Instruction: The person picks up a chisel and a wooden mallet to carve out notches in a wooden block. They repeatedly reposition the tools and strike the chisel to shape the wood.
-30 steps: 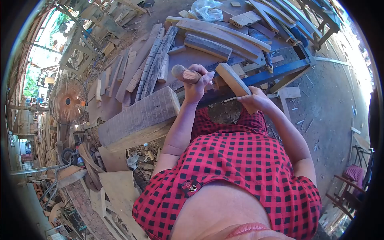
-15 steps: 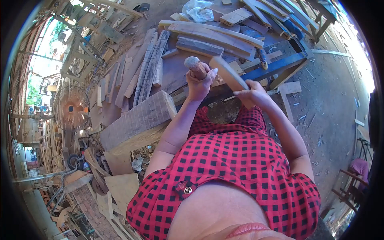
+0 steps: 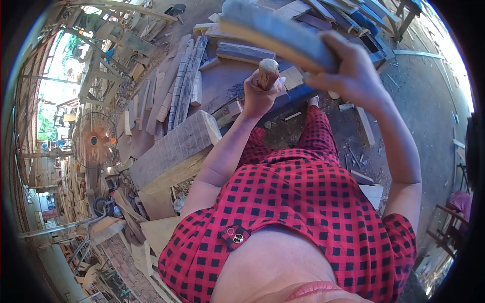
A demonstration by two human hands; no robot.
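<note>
My left hand [image 3: 259, 96] grips a round wooden handle [image 3: 268, 72] that stands upright, its worn top showing above my fist. My right hand [image 3: 350, 70] is raised high and holds a thick wooden block [image 3: 275, 28] that blurs across the top of the view. The block is above and apart from the handle. Below both hands lies a dark workbench top [image 3: 218, 83] with a blue metal frame. What the handle's lower end rests on is hidden by my hand.
A large grey timber block [image 3: 174, 149] lies to my left. Planks and curved boards [image 3: 182, 76] are stacked on the bench beyond. A fan [image 3: 93, 140] stands at the far left. Offcuts litter the dirt floor [image 3: 419, 116] on the right.
My right hand has swung the wooden block up and toward the camera. My left hand has turned the handle more upright and shifted slightly right.
</note>
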